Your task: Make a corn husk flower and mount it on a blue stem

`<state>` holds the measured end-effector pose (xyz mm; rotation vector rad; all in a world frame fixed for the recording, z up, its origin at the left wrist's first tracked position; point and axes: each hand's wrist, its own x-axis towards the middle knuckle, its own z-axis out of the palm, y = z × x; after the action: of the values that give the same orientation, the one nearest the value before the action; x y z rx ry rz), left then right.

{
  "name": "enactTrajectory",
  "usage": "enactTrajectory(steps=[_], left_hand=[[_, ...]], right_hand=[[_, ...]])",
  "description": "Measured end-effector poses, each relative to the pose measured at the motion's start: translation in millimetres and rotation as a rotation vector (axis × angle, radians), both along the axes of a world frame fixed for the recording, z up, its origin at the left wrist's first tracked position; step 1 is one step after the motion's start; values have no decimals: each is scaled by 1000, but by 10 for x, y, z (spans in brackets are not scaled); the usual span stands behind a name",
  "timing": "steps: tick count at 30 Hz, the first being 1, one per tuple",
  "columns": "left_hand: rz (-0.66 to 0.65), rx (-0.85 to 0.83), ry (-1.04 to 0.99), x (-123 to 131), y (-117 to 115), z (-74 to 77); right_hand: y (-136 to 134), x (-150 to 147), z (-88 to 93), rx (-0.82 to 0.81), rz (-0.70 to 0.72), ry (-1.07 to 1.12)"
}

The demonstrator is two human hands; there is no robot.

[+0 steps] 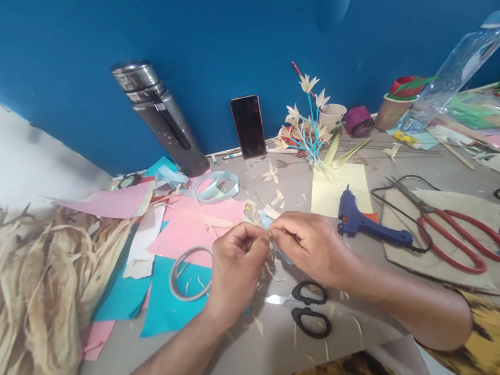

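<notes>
My left hand (242, 265) and my right hand (311, 243) meet over the middle of the table, thumbs and forefingers pinched together at the tips. Whatever lies between them is too small and covered to name; thin pale fibres show just below. Black-handled scissors (303, 306) rest right below my hands, blades pointing left. Beyond my fingertips lie pale husk scraps (277, 196) and a loose pale flower (270, 173). To the right of my right hand is a blue glue gun (362, 224). A roll of tape (190, 276) lies just left of my left hand.
Dried husks (26, 303) pile up at left beside pink paper (187, 223) and blue paper (169, 313). Along the wall stand a flask (158, 114), a phone (248, 127) and a spray of pale flowers (310, 123). Red-handled shears (462, 232) lie on a cloth at right.
</notes>
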<state>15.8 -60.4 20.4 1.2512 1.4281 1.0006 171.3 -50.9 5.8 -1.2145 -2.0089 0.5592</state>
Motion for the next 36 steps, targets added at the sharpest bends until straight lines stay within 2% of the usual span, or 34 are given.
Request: enactTrajectory(steps=[4,11,15,20,25,31,36], left_hand=[[4,-4,26,-15,6,11],[-3,79,66,8,-41,-29],[-7,62,27,31,-34,-7],[22,-26,4,13,-2,23],[21,4,75,-24,-2,-14],[20,52,110,6,-17,-46],[14,51,67,34,-41,-32]], right_hand=[[19,17,-4,17,60,-38],[-19,-5,0,97,21,-193],[-13,-11,-12,32,-27,-90],[29,31,-19,19,76,-12],[23,34,-16,150,94,-203],[-29,-31,-72,329,-8,-319],[-36,-37,-48,184,-56,-163]])
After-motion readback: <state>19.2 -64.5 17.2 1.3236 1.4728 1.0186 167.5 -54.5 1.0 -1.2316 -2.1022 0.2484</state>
